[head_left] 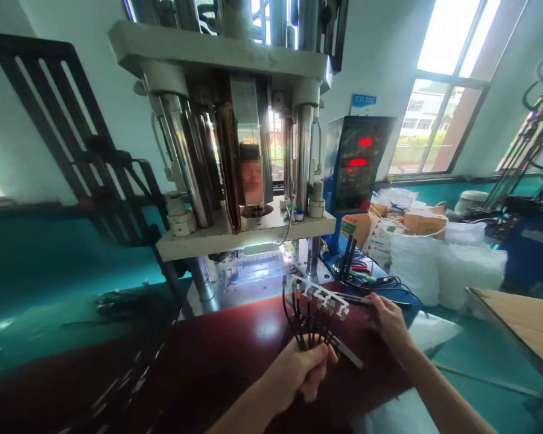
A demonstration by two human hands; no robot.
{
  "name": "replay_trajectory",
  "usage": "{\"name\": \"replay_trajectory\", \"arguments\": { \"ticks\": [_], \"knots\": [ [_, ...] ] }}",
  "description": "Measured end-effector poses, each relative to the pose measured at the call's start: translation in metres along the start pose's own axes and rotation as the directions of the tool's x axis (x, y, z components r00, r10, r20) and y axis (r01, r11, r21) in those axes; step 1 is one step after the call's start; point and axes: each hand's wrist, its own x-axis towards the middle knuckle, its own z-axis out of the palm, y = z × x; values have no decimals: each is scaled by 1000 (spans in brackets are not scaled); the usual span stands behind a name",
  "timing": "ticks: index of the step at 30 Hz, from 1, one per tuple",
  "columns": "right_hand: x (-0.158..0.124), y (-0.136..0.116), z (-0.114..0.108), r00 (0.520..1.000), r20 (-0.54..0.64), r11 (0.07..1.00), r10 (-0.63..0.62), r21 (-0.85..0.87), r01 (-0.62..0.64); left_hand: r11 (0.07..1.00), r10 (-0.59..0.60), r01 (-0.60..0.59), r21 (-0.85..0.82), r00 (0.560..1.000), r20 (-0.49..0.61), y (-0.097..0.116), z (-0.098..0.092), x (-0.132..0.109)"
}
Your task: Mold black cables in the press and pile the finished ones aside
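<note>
**Press bench: cable fixture between two hands**

Dark red bench top (235,355) runs in front of a pillar press (253,63) with polished steel columns, and a control box (353,160) showing red digits stands to its right. Above the bench's middle, just before the press base, a metal comb fixture (319,298) carries a row of black cables (310,328). The left hand (294,374) is closed, gripping those cables in a bundle below the fixture. The right hand (389,322), fingers bent, touches a slim dark rod (350,298) at the fixture's right end; whether it grips cannot be told. White sacks (434,271) and cardboard boxes (425,223) sit beyond the bench's far right corner.
</note>
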Motion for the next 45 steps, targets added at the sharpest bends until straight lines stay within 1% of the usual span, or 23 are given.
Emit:
{"name": "replay_trajectory", "arguments": {
  "ticks": [1,2,3,4,5,6,7,8,9,10,12,13,14,18,19,20,25,30,35,38,40,44,45],
  "knots": [
    [-3,2,-9,999,53,999,3,-47,-1,988,45,-38,148,998,-43,2,1,2],
    [-4,4,-16,992,125,993,-11,-115,25,936,125,-87,341,988,-91,4,2,4],
    [-5,6,-23,979,203,980,-29,-188,68,821,230,-123,557,965,-126,7,2,6],
    [-6,7,-28,958,278,948,-73,-279,153,642,336,-121,757,932,-136,11,1,8],
    [-6,8,-32,930,344,891,-130,-370,262,427,422,-77,901,898,-123,15,-1,10],
    [-6,10,-34,900,394,816,-187,-448,366,214,475,0,977,874,-104,19,-5,12],
    [-6,11,-36,876,421,741,-235,-506,442,30,500,87,996,861,-90,23,-8,13],
    [-8,12,-36,864,426,686,-270,-544,483,-114,515,162,980,853,-81,25,-13,15],
    [-11,13,-35,852,433,637,-294,-576,512,-221,527,217,951,847,-71,27,-17,17],
    [-15,13,-32,849,431,611,-304,-596,521,-298,537,249,922,842,-54,27,-22,19],
    [-28,8,-23,838,432,592,-332,-597,542,-388,539,263,883,842,-14,24,-30,21],
    [-35,4,-17,815,450,573,-364,-582,577,-414,534,261,872,846,0,21,-34,23],
    [-43,-1,-10,776,483,549,-406,-550,630,-431,527,259,865,850,7,18,-37,24],
    [-67,-23,18,557,642,464,-527,-331,822,-438,525,261,860,851,9,2,-47,32],
    [-70,-25,24,523,658,460,-542,-289,839,-431,529,258,865,849,10,-2,-49,34],
    [-71,-27,29,507,657,460,-558,-263,848,-423,533,255,869,846,11,-5,-51,36],
    [-66,-19,38,513,594,476,-619,-236,847,-423,563,244,873,826,42,-15,-55,40],
    [-69,-10,28,508,577,464,-639,-238,853,-467,563,211,859,820,105,-18,-52,37],
    [-73,-5,12,426,589,302,-686,-302,904,-499,560,173,849,813,163,-24,-50,38],
    [-72,-4,2,395,588,214,-706,-354,910,-526,548,140,839,810,208,-28,-48,40],
    [-69,-6,-11,417,526,204,-741,-416,886,-536,545,129,834,808,225,-30,-48,41],
    [-65,-13,-58,547,271,294,-792,-617,730,-507,568,187,841,807,163,-31,-56,38],
    [-66,-14,-73,572,240,288,-785,-675,679,-501,572,200,842,807,149,-31,-58,37]
  ]
}}
